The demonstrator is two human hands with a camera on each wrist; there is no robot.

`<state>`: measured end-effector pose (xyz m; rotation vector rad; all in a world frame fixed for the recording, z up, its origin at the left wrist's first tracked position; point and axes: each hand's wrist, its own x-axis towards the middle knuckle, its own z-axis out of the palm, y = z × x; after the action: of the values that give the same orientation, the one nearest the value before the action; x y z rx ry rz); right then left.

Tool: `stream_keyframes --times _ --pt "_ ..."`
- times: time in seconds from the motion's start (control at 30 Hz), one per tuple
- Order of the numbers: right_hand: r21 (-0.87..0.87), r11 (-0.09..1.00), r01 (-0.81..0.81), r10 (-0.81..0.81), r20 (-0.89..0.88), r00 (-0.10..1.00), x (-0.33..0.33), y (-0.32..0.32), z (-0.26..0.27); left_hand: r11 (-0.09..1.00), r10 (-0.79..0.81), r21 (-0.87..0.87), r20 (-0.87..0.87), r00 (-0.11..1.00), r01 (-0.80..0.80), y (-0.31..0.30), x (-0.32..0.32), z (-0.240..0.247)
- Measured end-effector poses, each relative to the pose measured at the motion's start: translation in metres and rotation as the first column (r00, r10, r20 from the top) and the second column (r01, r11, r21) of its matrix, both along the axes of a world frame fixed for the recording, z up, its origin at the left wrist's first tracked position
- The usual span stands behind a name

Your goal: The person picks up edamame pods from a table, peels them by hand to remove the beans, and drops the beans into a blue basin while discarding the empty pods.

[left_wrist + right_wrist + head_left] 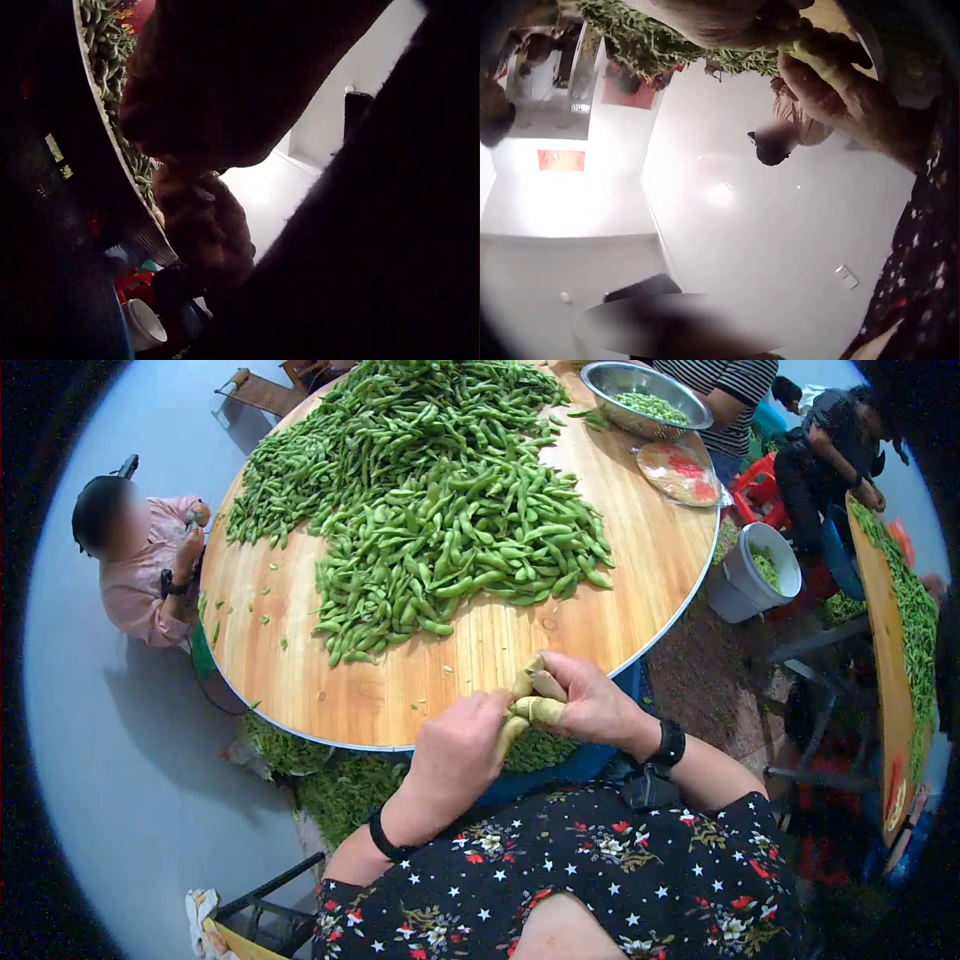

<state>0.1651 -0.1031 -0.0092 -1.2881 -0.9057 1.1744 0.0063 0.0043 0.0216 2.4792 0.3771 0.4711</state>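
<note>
Both hands meet just off the near edge of the round wooden table (340,705). The left hand (458,752) and right hand (603,705) have curled fingers, with yellowish coverings on several fingertips. Between them they pinch a small green pod, mostly hidden by the fingers. A large heap of green pods (450,530) lies on the table beyond them. In the left wrist view, the left hand (210,90) and right hand (206,229) are dark. The right wrist view shows the right hand (712,19) close to the left hand (840,101).
A metal bowl (648,400) of shelled beans and a bag with red print (680,472) stand at the table's far right. Beyond the right edge is a white bucket (752,575). Green husks (350,795) lie below the table. A person in pink (150,565) is at the left.
</note>
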Motion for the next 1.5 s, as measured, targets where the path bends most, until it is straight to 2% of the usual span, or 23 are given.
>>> stream_keyframes --times 0.07,0.13,0.2,0.3,0.4,0.43,0.47,0.53,0.6,0.67,0.73,0.8,0.87,0.9,1.07,1.13,1.17,1.2,1.27,1.3,1.33,1.4,1.5 --pt "0.086 0.996 -0.026 0.014 0.133 0.991 -0.001 0.002 -0.007 0.987 -0.112 0.107 -0.042 0.993 0.116 0.003 -0.001 -0.001" --pt "0.021 0.998 -0.052 0.049 0.097 0.994 -0.002 0.001 0.01 0.986 -0.115 0.127 0.028 0.993 0.11 0.005 0.0 -0.003" --pt "-0.119 0.986 -0.113 0.1 -0.11 0.989 -0.004 -0.001 0.018 0.986 -0.145 0.088 0.062 0.987 0.139 0.006 -0.004 -0.006" --pt "-0.225 0.953 -0.204 0.131 -0.304 0.944 -0.007 -0.003 0.016 0.978 -0.198 0.079 0.051 0.979 0.193 0.006 -0.012 -0.011" --pt "-0.173 0.932 -0.32 0.261 -0.296 0.919 -0.008 -0.002 0.01 0.984 -0.178 -0.035 -0.042 0.983 0.177 0.006 -0.032 -0.008" --pt "0.006 0.961 -0.278 0.274 -0.187 0.943 -0.013 -0.004 -0.001 0.983 -0.181 -0.01 -0.239 0.954 0.184 0.01 -0.045 -0.001" --pt "0.075 0.918 -0.389 0.337 0.369 0.866 -0.006 -0.003 -0.004 0.981 -0.172 0.012 -0.428 0.887 0.196 0.017 -0.061 0.008" --pt "0.141 0.885 -0.443 0.335 0.469 0.817 -0.008 -0.005 0.0 0.945 -0.059 0.215 -0.629 0.776 0.245 0.032 -0.084 0.026" --pt "0.055 0.881 -0.471 0.386 0.491 0.781 -0.008 -0.006 0.013 0.93 -0.042 0.28 -0.564 0.825 0.239 0.041 -0.076 0.032" --pt "-0.035 0.87 -0.492 0.439 0.508 0.741 -0.007 -0.003 0.02 0.954 -0.083 0.203 -0.532 0.843 0.221 0.051 -0.046 0.037" --pt "-0.112 0.96 -0.258 0.278 0.514 0.812 -0.005 0.007 0.027 0.924 -0.107 0.337 -0.23 0.967 0.182 0.07 -0.008 0.019" --pt "-0.068 0.976 -0.205 0.211 0.5 0.84 -0.002 0.012 0.024 0.924 -0.127 0.362 -0.006 0.992 0.121 0.079 0.038 0.015" --pt "0.036 0.991 -0.127 0.094 0.484 0.87 -0.001 0.017 0.013 0.904 -0.099 0.416 -0.011 0.995 0.094 0.096 0.075 -0.003" --pt "0.215 0.969 -0.124 -0.031 0.6 0.8 -0.001 0.024 0.003 0.883 -0.061 0.465 -0.021 0.998 0.064 0.099 0.086 -0.007" --pt "0.044 0.999 0.002 -0.019 0.378 0.926 0.006 0.01 0.011 0.838 -0.084 0.53 -0.107 0.991 0.128 0.094 0.093 -0.003" --pt "-0.014 0.997 0.07 -0.062 0.315 0.947 0.007 0.008 0.02 0.924 -0.079 0.378 0.033 0.996 0.061 0.08 0.079 0.007" --pt "-0.038 0.993 0.109 -0.103 0.14 0.985 0.007 0.007 0.023 0.991 -0.081 0.113 0.053 0.995 0.074 0.075 0.07 0.008" --pt "-0.068 0.987 0.143 -0.145 -0.035 0.989 0.006 0.006 0.024 0.99 -0.088 0.112 0.049 0.995 0.082 0.069 0.063 0.008" --pt "0.003 0.985 0.174 -0.174 -0.046 0.984 0.002 0.009 0.016 0.942 -0.05 -0.332 0.025 0.998 0.056 0.059 0.049 0.008" --pt "0.03 0.987 0.157 -0.154 -0.101 0.983 0.0 0.01 0.015 0.912 -0.09 -0.389 0.117 0.989 0.129 0.056 0.044 -0.001" --pt "0.056 0.989 0.14 -0.13 -0.156 0.979 -0.002 0.011 0.013 0.912 -0.094 -0.389 0.115 0.989 0.132 0.053 0.038 -0.005" --pt "0.058 0.993 0.107 -0.093 -0.208 0.974 -0.006 0.011 0.008 0.825 -0.053 -0.559 0.062 0.997 0.079 0.045 0.03 -0.005" --pt "0.04 0.993 0.111 -0.1 -0.203 0.974 -0.01 0.01 0.008 0.82 -0.063 -0.567 0.055 0.997 0.083 0.043 0.025 -0.001"
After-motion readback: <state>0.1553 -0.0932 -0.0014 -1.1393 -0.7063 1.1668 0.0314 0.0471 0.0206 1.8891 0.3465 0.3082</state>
